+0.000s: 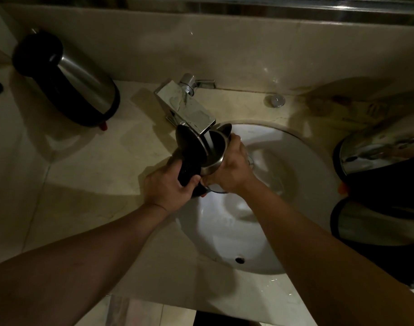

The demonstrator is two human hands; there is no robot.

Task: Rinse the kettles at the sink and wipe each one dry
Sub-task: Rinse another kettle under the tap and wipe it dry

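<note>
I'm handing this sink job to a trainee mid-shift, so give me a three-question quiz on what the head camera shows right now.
1. True or false: the lid of the stainless steel kettle with the black handle, held under the chrome tap, is closed.
2. Which hand grips the black handle? A) left hand B) right hand
3. Fill in: another steel kettle with a black lid stands on the beige stone counter to the ____ of the white oval basin.

Key: 1 false, the lid stands open and water runs in; 2 A, while the right hand holds the steel body; 3 left.
</note>
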